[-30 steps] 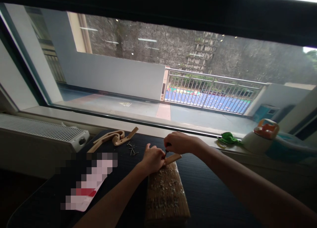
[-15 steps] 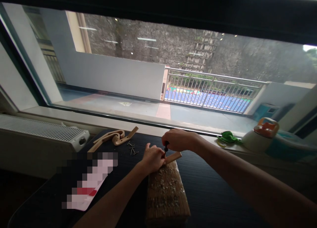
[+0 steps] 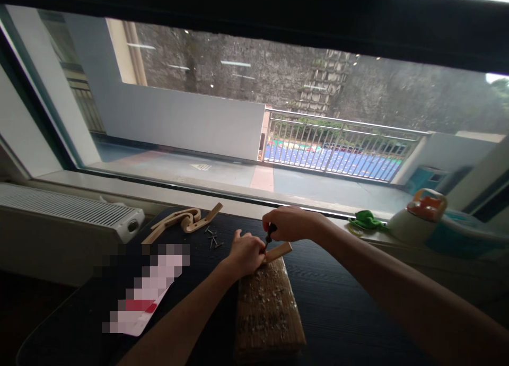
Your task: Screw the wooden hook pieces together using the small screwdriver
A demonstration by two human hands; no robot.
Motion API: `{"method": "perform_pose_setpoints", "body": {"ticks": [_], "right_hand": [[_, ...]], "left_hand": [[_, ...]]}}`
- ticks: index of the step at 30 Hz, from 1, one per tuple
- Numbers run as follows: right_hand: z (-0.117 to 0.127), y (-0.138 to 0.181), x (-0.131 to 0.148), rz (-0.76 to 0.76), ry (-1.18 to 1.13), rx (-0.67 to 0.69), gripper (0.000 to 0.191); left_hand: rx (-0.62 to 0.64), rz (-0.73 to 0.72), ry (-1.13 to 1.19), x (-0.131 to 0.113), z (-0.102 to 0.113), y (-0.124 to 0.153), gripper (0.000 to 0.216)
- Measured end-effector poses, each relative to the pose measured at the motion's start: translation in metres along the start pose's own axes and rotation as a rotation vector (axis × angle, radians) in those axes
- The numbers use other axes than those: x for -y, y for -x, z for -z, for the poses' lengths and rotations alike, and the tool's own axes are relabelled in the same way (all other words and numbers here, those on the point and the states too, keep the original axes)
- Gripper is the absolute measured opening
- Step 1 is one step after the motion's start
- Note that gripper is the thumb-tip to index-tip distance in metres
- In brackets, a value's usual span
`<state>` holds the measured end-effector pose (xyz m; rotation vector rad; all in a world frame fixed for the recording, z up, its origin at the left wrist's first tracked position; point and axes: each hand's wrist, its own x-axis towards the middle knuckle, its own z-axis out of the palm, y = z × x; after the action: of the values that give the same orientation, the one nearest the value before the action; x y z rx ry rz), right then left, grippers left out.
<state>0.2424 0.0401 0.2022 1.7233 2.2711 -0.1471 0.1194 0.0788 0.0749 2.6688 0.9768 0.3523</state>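
My right hand (image 3: 292,223) is closed round the dark handle of a screwdriver (image 3: 271,232), whose shaft slants down to a wooden strip (image 3: 279,252). My left hand (image 3: 247,253) grips the strip beside the tip and hides its left part. Beneath the strip stands a brown block (image 3: 270,302), its top rough and shiny with clear film. The screwdriver's tip is too small to make out. To the left of my left hand lie several loose screws (image 3: 213,238). Curved wooden pieces (image 3: 191,221) rest behind them.
All this is on a dark table (image 3: 338,302) below a window. A blurred pink sheet (image 3: 159,292) lies at the left. A white radiator (image 3: 79,209) stands beyond the table's left end. On the sill at the right are a green cloth (image 3: 366,220) and a white kettle-like jug (image 3: 413,225).
My right hand has shifted slightly to the right, and the screwdriver's handle leans further that way. The left hand has stayed in place on the wooden strip.
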Motion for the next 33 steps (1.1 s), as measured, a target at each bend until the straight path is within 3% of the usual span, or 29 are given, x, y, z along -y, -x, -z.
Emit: {"method": "perform_pose_setpoints", "body": {"ticks": [6, 16, 22, 27, 33], "right_hand": [[0.001, -0.004, 0.005, 0.065, -0.002, 0.022, 0.027], [0.000, -0.004, 0.008, -0.051, 0.000, 0.030, 0.033], [0.008, -0.002, 0.006, 0.040, -0.025, 0.030, 0.031], [-0.001, -0.008, 0.002, 0.076, -0.056, 0.007, 0.031], [-0.011, -0.010, -0.008, -0.010, -0.108, -0.008, 0.027]], "left_hand": [[0.004, 0.009, 0.008, 0.001, -0.001, -0.002, 0.016], [0.013, 0.007, 0.008, 0.000, 0.000, -0.003, 0.016], [0.010, 0.010, 0.002, -0.002, 0.002, -0.001, 0.020], [0.009, 0.009, -0.007, -0.001, 0.002, -0.003, 0.021], [0.002, 0.009, -0.007, -0.001, -0.001, -0.003, 0.018]]}}
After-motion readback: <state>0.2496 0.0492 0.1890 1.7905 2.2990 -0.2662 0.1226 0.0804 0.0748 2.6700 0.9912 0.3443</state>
